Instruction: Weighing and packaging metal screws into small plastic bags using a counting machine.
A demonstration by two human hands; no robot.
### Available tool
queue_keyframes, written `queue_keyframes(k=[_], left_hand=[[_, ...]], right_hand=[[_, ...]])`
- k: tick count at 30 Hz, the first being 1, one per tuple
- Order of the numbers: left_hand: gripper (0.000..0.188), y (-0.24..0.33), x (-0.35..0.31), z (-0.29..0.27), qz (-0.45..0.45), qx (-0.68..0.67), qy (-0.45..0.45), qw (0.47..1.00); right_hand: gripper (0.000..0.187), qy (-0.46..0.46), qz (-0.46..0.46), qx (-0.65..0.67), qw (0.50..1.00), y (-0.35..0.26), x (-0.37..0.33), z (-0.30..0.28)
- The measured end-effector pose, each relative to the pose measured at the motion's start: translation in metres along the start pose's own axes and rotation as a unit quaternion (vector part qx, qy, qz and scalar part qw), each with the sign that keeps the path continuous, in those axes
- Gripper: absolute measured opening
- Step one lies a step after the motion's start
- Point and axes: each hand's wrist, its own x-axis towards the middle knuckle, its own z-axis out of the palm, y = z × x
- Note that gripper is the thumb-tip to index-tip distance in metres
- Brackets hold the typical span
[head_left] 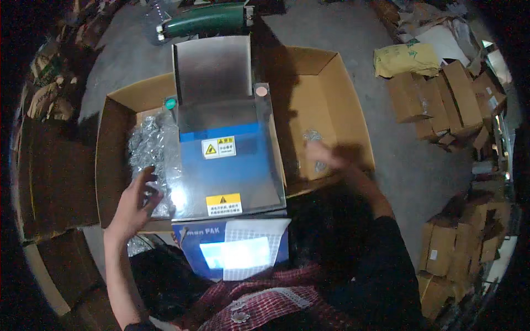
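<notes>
Over the near end of the left cardboard box [102, 160], my left hand [135, 205] is raised with its fingers curved and apart, and nothing shows in it. Right beside its fingertips lies a heap of clear plastic packets [149, 144]. Above the right cardboard box [350, 110] is my right hand [329, 156], smeared by motion, so its grip cannot be read. Small clear packets [312, 135] lie close to it on that box's bottom. Between the two boxes stands a blue and metal packing machine [226, 176] with warning labels and a lit screen [234, 254].
Behind the machine is a dark green roll [207, 22]. A green button [170, 103] sits at the machine's left edge. Stacked cartons [436, 99] and a yellow sack [406, 59] stand at the right, with more cartons [458, 243] nearer. Cardboard [58, 165] lines the left side.
</notes>
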Motion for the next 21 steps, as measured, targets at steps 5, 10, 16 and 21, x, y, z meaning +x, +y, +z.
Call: queue_keyframes(k=[5,10,16,21], left_hand=[[0.067,-0.021,0.006,0.006,-0.009,0.095,0.036,0.995],[0.056,-0.028,0.018,0.001,0.006,0.131,-0.049,0.99],[0.047,-0.022,0.012,-0.003,-0.084,0.072,-0.075,0.991],[0.053,-0.035,0.028,0.007,-0.037,0.065,-0.098,0.992]], right_hand=[[0.019,-0.053,0.36,0.037,0.931,0.03,-0.012,0.058],[0.019,-0.129,-0.167,-0.222,0.952,0.021,-0.001,0.008],[0.012,0.188,-0.021,0.311,0.931,-0.098,0.025,-0.101],[0.023,0.068,-0.107,0.482,0.867,-0.249,0.022,-0.178]])
